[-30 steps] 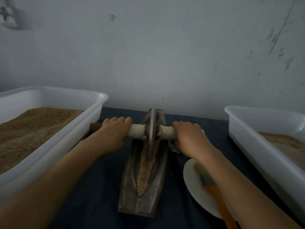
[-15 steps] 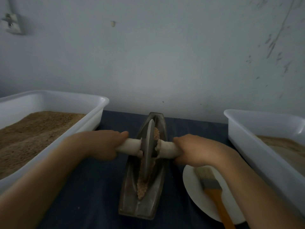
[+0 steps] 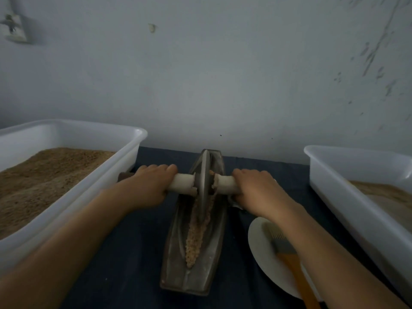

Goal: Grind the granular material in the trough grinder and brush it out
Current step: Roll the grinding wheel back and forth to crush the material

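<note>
A dark-covered bench (image 3: 124, 253) carries two white tubs either side of the trough grinder (image 3: 194, 259), the landmark at centre: the fuller tub (image 3: 73, 188) of brown grain to its left, a second tub (image 3: 347, 197) to its right. The metal trough runs away from the person toward the wall, and the granular material (image 3: 195, 239) lies along its groove, mostly in the near half. Just right of the trough a white plate (image 3: 263, 248) holds the brush (image 3: 289, 257), unused. The grinding wheel (image 3: 204, 184) stands upright in the trough's far half. The left hand (image 3: 149, 186) and right hand (image 3: 258, 190) each wrap closed around the pale axle handle (image 3: 181, 182) on their side of the wheel. Grinding well likely means equal downward pressure from both hands, keeping the wheel vertical and rolling it the groove's full length. How fine the grain is cannot be judged in this dim light.
</note>
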`<act>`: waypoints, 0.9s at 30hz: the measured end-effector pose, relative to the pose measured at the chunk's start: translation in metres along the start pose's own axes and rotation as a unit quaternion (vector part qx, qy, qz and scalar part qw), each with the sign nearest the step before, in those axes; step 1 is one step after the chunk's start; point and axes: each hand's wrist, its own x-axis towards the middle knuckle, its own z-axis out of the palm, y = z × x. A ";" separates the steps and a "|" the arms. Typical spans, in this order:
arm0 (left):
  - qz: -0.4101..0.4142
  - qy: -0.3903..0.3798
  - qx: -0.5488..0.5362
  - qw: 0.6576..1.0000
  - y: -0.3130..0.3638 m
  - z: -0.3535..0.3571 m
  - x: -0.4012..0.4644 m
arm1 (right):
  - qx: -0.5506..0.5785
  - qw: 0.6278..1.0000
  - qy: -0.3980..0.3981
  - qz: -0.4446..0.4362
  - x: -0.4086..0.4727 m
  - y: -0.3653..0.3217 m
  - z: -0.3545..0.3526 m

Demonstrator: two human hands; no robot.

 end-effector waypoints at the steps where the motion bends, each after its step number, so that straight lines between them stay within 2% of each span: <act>1: -0.007 0.035 0.013 0.999 0.000 0.006 0.004 | -0.004 1.000 0.025 0.007 0.002 0.001 0.005; 5: -0.014 0.136 0.042 0.990 0.003 0.020 0.011 | -0.005 0.997 0.071 0.023 0.007 0.003 0.017; 8: -0.005 0.131 0.036 0.991 0.001 0.019 0.009 | -0.003 0.998 0.056 0.014 0.005 0.003 0.013; 11: 0.004 0.073 0.040 0.996 0.001 0.010 0.004 | 0.016 1.000 -0.011 0.008 0.000 0.002 0.000; 14: 0.019 -0.035 0.020 0.999 0.003 -0.007 -0.004 | 0.047 0.994 -0.101 0.002 -0.007 -0.003 -0.015; 17: 0.034 -0.151 -0.035 0.987 0.004 -0.024 -0.016 | 0.078 0.979 -0.188 -0.006 -0.015 -0.010 -0.034; 20: 0.041 -0.227 -0.052 0.972 0.003 -0.036 -0.027 | 0.082 0.968 -0.238 -0.024 -0.023 -0.015 -0.049; 24: 0.043 -0.263 -0.061 0.962 0.002 -0.041 -0.032 | 0.082 0.963 -0.256 -0.034 -0.026 -0.017 -0.054; 27: 0.028 -0.241 -0.080 0.967 0.002 -0.035 -0.025 | 0.068 0.971 -0.229 -0.030 -0.019 -0.016 -0.046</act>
